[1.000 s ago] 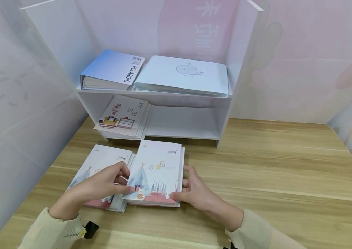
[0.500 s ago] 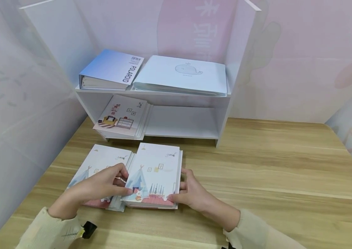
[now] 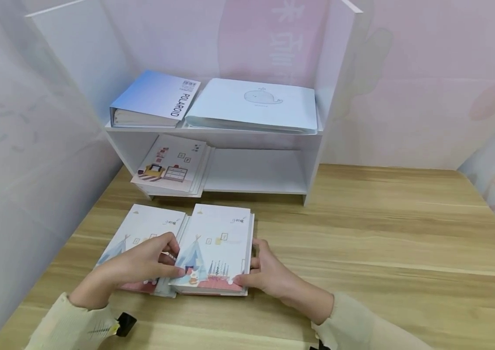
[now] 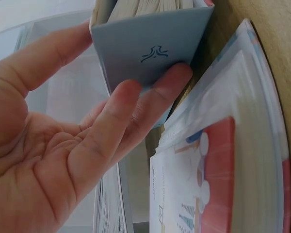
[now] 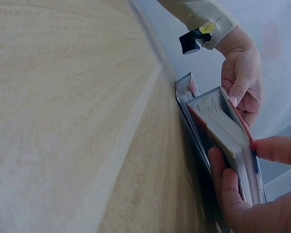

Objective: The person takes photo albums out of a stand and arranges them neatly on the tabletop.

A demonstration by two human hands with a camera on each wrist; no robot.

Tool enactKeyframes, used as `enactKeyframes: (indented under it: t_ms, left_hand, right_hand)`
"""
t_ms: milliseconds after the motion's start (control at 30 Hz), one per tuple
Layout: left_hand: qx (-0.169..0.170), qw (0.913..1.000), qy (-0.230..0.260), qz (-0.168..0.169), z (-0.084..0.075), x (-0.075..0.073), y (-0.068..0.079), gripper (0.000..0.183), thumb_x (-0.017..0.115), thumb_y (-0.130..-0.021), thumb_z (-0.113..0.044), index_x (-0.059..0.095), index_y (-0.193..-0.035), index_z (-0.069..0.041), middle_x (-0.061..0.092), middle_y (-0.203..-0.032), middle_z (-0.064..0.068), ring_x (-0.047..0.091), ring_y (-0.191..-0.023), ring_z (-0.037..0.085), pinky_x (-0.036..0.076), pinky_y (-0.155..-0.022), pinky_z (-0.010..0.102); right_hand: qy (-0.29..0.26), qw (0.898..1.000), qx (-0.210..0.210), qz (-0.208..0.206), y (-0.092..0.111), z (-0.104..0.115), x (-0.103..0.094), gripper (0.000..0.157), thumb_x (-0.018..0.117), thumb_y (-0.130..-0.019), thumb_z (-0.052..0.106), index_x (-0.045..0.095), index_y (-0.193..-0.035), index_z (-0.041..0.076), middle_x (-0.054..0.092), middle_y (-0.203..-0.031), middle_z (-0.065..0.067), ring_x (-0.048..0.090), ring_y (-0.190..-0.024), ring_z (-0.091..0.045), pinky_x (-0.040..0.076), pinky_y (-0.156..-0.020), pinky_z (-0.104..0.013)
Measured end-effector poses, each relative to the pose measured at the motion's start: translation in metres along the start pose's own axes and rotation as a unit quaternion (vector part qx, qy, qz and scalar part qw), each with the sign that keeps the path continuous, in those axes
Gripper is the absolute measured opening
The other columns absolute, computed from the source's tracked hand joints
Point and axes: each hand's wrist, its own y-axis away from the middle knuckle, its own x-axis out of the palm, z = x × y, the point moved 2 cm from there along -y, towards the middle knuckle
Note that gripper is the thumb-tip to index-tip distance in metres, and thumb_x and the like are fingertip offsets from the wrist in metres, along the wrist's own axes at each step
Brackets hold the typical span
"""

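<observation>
A white photo album with a tent picture on its cover is held between both hands at the front of the table. My left hand has its thumb on the cover's lower left corner and its fingers against the spine, which shows a small blue emblem in the left wrist view. From the other side my right hand pinches the page edge, thumb on top, fingers underneath. Left of it lies a matching album, partly covered by my left hand. The right wrist view shows the held album's pages tilted above another cover.
Behind stands a white shelf. Its upper level bears a blue POLAROID album and a pale whale album; below, an album with a furniture picture lies at the left. Wooden table surface extends to the right.
Both hands have shifted the tent album slightly toward me and to the left, keeping their hold. The head view has turned a little; the other albums stay put.
</observation>
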Motion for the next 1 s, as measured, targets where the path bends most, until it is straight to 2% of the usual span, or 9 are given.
enactKeyframes:
  t_ms: [467,667,1000]
  left_hand:
    - [0.006,0.9999,-0.003,0.015,0.0038,0.0000,-0.0023,0.045,0.080,-0.085,-0.023,0.046,-0.104,0.000,0.059,-0.109,0.014,0.067,-0.098,0.022,0.054,-0.074,0.029]
    - [0.005,0.9999,0.000,0.017,0.0060,-0.0017,-0.0010,0.045,0.079,-0.085,-0.022,0.045,-0.105,0.000,0.057,-0.108,0.013,0.066,-0.097,0.023,0.053,-0.073,0.029]
    - [0.017,0.9997,0.005,0.018,0.0078,-0.0023,0.0012,0.044,0.079,-0.085,-0.020,0.044,-0.104,0.001,0.059,-0.105,0.012,0.066,-0.094,0.021,0.053,-0.068,0.027]
  right_hand:
    - [0.014,1.000,0.016,0.003,0.0002,-0.0062,0.0045,0.100,0.070,-0.083,-0.012,0.000,-0.153,0.000,0.064,-0.122,-0.025,0.069,-0.097,-0.026,0.058,-0.077,-0.028]
    - [0.044,0.998,0.025,0.023,0.0002,-0.0055,0.0044,0.104,0.074,-0.083,-0.007,-0.004,-0.152,-0.002,0.066,-0.120,-0.022,0.069,-0.094,-0.024,0.057,-0.076,-0.028]
    - [0.051,0.998,0.024,0.040,-0.0005,-0.0038,0.0031,0.104,0.072,-0.084,-0.009,-0.006,-0.152,-0.001,0.069,-0.111,-0.018,0.070,-0.090,-0.023,0.056,-0.073,-0.027]
